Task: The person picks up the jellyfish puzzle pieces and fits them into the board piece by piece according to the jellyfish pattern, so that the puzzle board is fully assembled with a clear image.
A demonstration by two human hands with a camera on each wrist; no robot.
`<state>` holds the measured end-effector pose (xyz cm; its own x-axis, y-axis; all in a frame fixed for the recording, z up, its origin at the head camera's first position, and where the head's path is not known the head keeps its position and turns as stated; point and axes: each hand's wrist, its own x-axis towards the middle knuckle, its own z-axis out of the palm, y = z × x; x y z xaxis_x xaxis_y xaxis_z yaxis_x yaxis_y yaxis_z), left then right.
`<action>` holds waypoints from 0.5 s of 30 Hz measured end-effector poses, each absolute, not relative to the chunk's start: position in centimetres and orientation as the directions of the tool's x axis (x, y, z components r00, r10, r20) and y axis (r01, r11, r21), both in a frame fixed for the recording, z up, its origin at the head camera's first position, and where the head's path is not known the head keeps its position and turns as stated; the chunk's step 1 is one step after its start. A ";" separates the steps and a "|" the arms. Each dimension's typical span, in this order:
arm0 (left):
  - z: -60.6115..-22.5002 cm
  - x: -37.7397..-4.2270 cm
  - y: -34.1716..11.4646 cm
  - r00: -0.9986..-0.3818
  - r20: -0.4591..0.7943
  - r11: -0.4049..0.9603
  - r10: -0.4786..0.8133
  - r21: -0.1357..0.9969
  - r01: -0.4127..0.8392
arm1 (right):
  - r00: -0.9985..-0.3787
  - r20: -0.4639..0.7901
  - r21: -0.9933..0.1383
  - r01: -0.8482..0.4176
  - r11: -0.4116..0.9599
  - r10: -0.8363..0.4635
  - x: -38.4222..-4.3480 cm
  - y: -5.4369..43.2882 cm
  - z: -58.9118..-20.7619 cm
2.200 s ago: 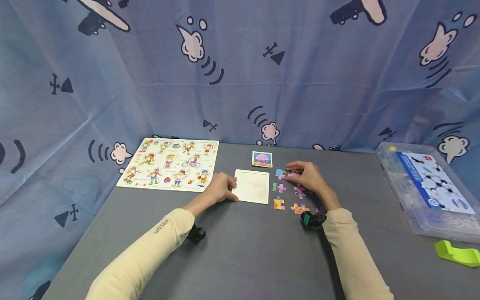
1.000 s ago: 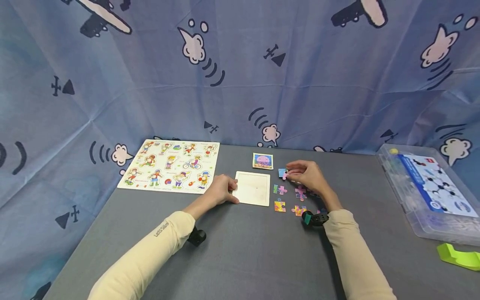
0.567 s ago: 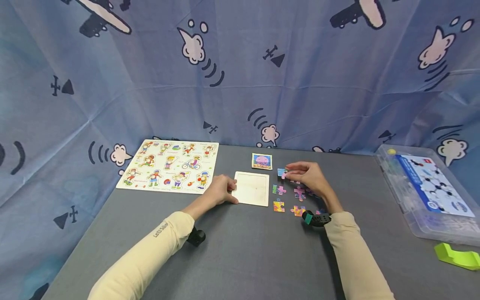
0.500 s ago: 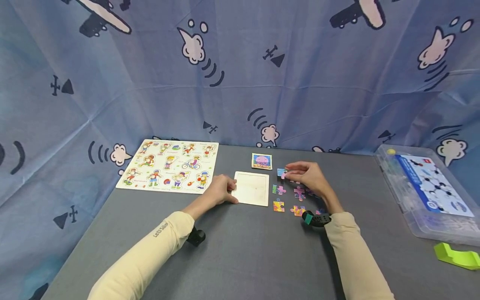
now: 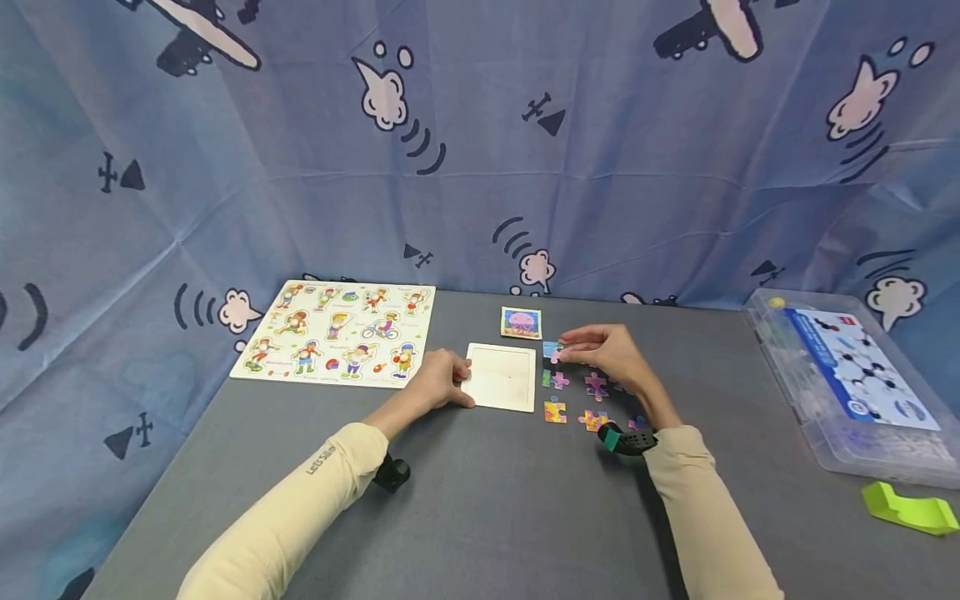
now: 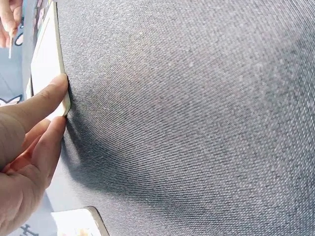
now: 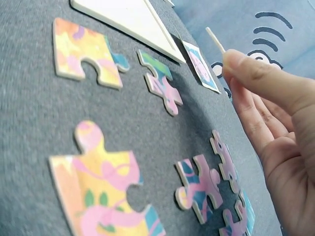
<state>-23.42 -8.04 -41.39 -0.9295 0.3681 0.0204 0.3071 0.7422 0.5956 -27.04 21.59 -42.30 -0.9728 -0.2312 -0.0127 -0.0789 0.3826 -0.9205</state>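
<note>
Right hand point(image 5: 609, 354): it pinches a blue and pink puzzle piece point(image 5: 552, 351) in its fingertips, lifted a little off the gray table point(image 5: 480, 508), just to the right of the puzzle tray.
Left hand point(image 5: 438, 382): its straight fingers press on the left edge of the empty white puzzle tray point(image 5: 501, 377) and keep it from sliding.
Loose pieces point(image 5: 555, 411): more bright pieces lie flat on the table, right of the tray and under the right hand.
Small picture card point(image 5: 521, 322): it lies just behind the tray and shows a pink jellyfish.
Step now: I think the held piece is on its way to the tray.
Next move: it looks like the piece must go left, over the tray, then turn to sit flat in its spot.
</note>
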 end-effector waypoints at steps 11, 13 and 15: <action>-41.3 -23.3 -8.0 -0.930 0.022 0.737 0.367 0.604 0.305 | -0.964 0.020 -0.937 -0.110 0.332 -0.264 -27.0 20.2 -42.5; -41.2 -23.3 -8.0 -0.930 0.022 0.739 0.367 0.601 0.306 | -0.962 0.023 -0.940 -0.114 0.320 -0.273 -27.0 19.8 -42.4; -41.2 -23.4 -8.0 -0.929 0.025 0.738 0.370 0.599 0.310 | -0.960 0.030 -0.944 -0.119 0.307 -0.278 -27.1 19.5 -42.5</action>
<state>-23.37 -7.98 -41.24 -0.9288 0.3697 0.0253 0.3101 0.7379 0.5995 -27.07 19.51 -42.48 -0.9601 -0.2780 0.0303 -0.1186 0.3065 -0.9444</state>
